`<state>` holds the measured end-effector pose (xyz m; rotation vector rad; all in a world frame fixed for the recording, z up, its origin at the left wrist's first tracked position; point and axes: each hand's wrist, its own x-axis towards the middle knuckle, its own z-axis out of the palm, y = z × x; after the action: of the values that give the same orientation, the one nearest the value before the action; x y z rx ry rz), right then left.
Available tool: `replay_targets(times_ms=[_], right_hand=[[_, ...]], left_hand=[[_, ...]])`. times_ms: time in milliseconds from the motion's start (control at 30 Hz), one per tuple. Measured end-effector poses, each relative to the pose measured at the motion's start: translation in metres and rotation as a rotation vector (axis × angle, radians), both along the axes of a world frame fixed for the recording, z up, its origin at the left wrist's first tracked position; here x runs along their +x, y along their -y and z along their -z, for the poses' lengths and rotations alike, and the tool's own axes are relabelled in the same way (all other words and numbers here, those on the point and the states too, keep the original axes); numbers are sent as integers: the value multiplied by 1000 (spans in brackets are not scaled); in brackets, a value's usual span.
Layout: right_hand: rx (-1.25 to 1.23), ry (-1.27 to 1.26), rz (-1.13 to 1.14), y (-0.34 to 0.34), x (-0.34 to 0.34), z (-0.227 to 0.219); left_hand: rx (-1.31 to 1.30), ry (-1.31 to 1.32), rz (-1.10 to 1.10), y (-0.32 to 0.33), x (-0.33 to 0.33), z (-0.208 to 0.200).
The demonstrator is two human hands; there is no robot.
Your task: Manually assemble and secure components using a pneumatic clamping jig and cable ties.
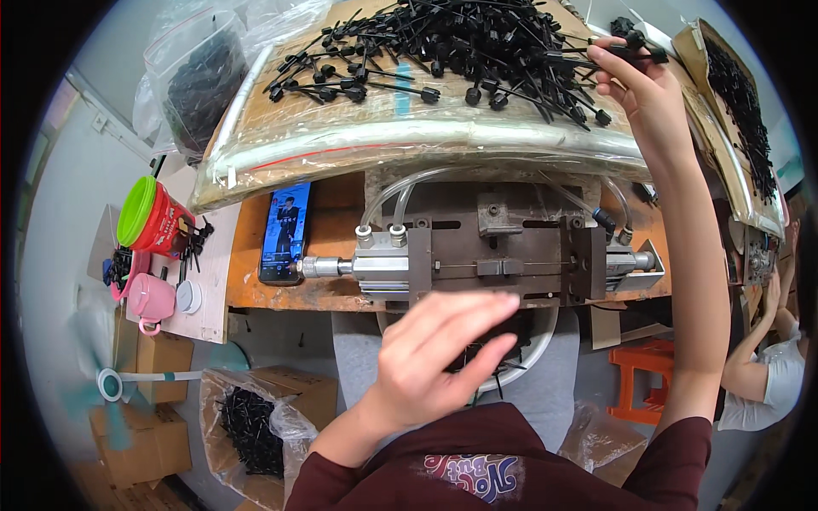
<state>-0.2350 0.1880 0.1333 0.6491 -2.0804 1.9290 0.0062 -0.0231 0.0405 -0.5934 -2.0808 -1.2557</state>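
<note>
A heap of black plastic rods with thick knobbed heads (477,43) lies on the plastic-wrapped board (349,140) at the far side. At its right end my right hand (635,81) pinches one or more black rods (639,53) between thumb and fingers; how many cannot be made out. My left hand (443,353) hovers over my lap, fingers stretched out and thumb apart, with nothing seen in it. Just beyond it sits a metal clamping fixture (498,247) with air cylinders at both ends. Below that hand, partly hidden, a white basin (541,341) holds more black rods.
A phone (285,230) lies left of the fixture. Further left are a red bucket (166,221), a pink mug (152,298) and a spinning fan (111,385). An orange stool (639,375) stands at lower right. Another person (771,375) works at the right edge.
</note>
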Motion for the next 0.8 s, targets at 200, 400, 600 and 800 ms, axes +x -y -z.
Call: replay_targets(times_ms=[200,400,600,800], right_hand=[[-101,254,-265,4,88,13],[-156,569,-310,20,165,54],[-204,367,-7,3,169,72],[-17,-32,197,-7,190,90]], left_hand=[[101,9,-140,-1,-19,-8],[-73,24,-26,-9,-5,-11],[-48,226,77,-2,25,-13],[-59,267,-65,-17,13,39]])
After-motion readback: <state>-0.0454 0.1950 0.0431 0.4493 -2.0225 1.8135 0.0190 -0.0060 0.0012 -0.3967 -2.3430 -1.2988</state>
